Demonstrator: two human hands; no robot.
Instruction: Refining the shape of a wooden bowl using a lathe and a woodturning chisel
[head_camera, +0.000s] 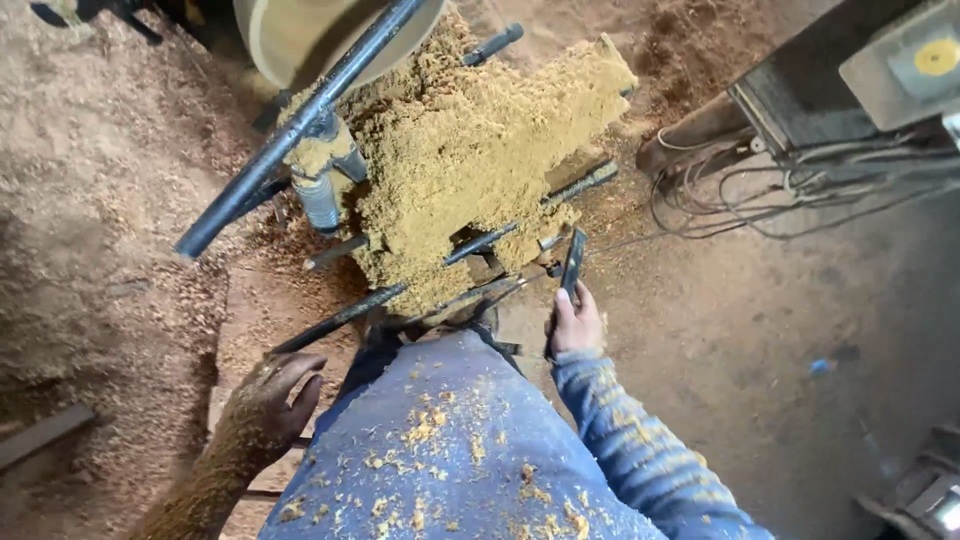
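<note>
Fingers of right hand (577, 322) clamp a dark tool (572, 264) — left hand's (272, 398) spread, sawdust-caked — lathe (470, 150) buried.

Right hand (576, 325) grips dark tool (572, 262) beside sawdust heap (470, 150).

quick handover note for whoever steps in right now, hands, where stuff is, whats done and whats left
Right hand: gripped around a dark flat metal tool, tip pointing up toward the sawdust heap.
Left hand: open, holding nothing, coated in sawdust, beside the lap above the floor.
Things: several dark metal rods lie under and in front of the heap; a long black bar crosses a round pale wooden piece at the top. A tangle of wires hangs off the machine to the right.
Done: plenty of shavings already made; they cover the heap, floor and jeans.
Left: cannot tell how finished the wooden piece is; it is mostly out of frame.
</note>
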